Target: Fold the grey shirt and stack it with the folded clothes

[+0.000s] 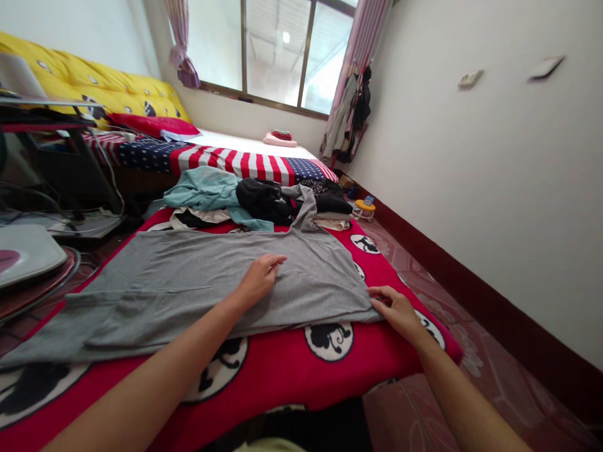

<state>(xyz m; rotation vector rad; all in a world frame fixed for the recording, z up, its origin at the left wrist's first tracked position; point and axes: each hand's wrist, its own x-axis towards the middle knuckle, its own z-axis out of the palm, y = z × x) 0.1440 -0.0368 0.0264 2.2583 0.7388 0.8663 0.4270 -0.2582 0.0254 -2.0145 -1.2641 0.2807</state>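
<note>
A long grey knit garment (188, 263) lies spread out flat across a red blanket (292, 370) patterned with white circles and dark figures. Its narrower left part reaches the blanket's left side, and one strip points up toward the clothes pile. My left hand (260, 277) is over the middle of the garment, fingers loosely extended and nothing visible in them. At the garment's right edge, my right hand (394, 311) pinches the cloth between thumb and fingers.
Behind the garment sits a pile of clothes, with a teal one (207, 188) and a black one (266, 199). A yellow stool (365, 206) stands by the right wall. Further back is a bed (235, 162); at left, a white stool (32, 251) and a desk (51, 116).
</note>
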